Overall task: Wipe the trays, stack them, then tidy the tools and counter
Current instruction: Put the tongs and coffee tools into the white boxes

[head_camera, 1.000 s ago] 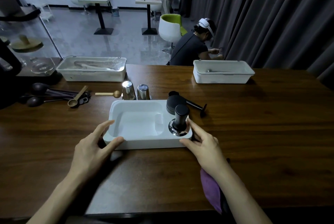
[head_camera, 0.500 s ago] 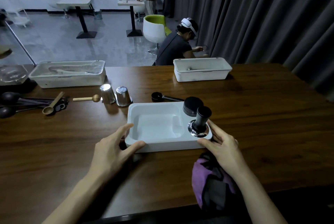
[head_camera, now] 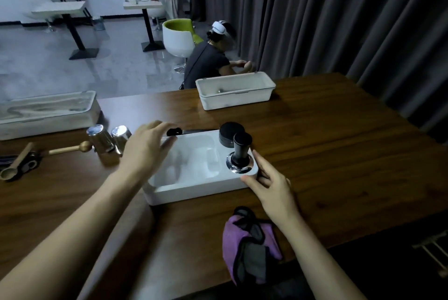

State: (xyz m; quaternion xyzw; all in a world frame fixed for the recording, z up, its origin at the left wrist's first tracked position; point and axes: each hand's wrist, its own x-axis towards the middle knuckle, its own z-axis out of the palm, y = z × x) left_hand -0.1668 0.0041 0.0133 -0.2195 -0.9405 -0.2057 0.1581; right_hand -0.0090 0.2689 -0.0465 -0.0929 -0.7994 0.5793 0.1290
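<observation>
The dark wooden tabletop (head_camera: 339,154) carries a white tray (head_camera: 194,190) at its middle, a second white tray (head_camera: 236,99) farther back and a long tray (head_camera: 48,118) far left. Two steel cups (head_camera: 100,139) stand near a wooden scoop (head_camera: 14,166); a purple cloth (head_camera: 249,251) lies at the near edge.

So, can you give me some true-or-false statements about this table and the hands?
1. The black-handled tool stands upright on the white tray. True.
2. The right hand holds the purple cloth. False: the cloth lies on the table; the hand touches the tray's corner.
3. Two metal cups stand left of the tray. True.
4. The far white box is stacked on the tray. False: that box stands apart, near the table's far edge.
</observation>
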